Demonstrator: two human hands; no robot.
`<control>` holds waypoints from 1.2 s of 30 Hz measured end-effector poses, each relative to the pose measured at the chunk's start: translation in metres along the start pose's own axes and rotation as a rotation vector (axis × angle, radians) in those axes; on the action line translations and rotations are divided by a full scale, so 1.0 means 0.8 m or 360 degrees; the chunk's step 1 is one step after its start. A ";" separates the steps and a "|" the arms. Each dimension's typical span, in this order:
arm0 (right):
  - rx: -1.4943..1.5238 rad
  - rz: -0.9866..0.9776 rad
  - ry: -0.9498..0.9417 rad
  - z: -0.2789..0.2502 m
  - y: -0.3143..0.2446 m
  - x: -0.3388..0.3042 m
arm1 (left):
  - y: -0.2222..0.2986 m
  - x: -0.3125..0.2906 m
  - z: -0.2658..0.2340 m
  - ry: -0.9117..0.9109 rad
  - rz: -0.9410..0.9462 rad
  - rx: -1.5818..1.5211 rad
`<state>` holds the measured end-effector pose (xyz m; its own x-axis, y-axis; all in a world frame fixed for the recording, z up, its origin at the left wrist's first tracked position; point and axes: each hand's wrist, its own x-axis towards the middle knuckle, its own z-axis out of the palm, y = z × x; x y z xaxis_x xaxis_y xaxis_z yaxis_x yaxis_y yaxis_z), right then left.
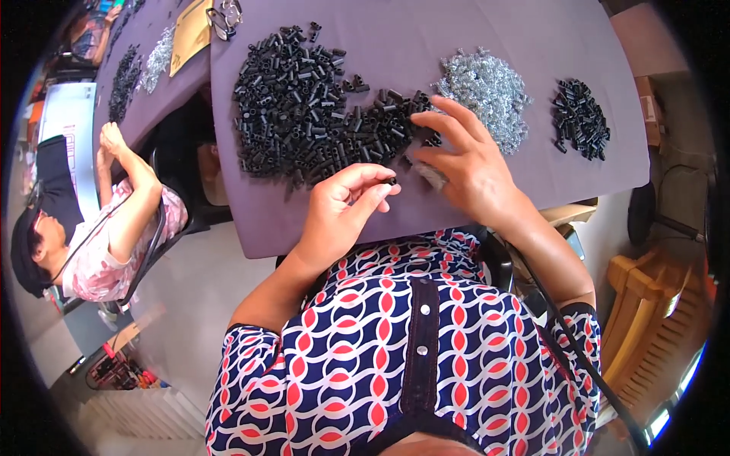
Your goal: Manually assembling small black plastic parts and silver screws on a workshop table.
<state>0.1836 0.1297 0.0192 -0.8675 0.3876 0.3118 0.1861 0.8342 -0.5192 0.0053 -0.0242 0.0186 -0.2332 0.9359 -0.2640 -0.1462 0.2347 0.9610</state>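
Observation:
A small black tubular piece is pinched between the thumb and fingers of my left hand, just above the table's near side. Beside it, my right hand reaches over the right end of a large heap of black tubular pieces, its thumb and fingers apart. A blurred pale patch shows under the right hand; I cannot tell what it is. Beyond that hand lies a pile of shiny silver, spring-like metal parts, partly hidden by its fingers.
A separate pile of black pieces lies on the right of the purple-grey tabletop. Glasses rest near a tan envelope at the far left. A seated person works on my left. Wooden furniture stands at right.

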 end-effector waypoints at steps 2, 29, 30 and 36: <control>-0.0152 -0.0121 0.0073 0.013 -0.002 0.012 | 0.000 0.002 -0.002 -0.0001 0.0010 0.0002; 0.1965 0.0772 0.0037 -0.008 -0.005 -0.036 | 0.022 0.012 0.026 -0.0253 -0.0136 -0.0113; 0.1926 0.0771 0.0020 -0.007 -0.004 -0.037 | 0.022 0.013 0.027 -0.0253 -0.0143 -0.0109; 0.1870 0.0653 0.0098 -0.009 -0.006 -0.038 | 0.020 0.015 0.028 -0.0229 -0.0099 -0.0009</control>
<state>0.2122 0.1169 0.0180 -0.8140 0.5805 -0.0213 -0.1145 -0.1963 -0.9738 0.0216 -0.0030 0.0327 -0.0832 0.9476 -0.3084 -0.1613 0.2926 0.9425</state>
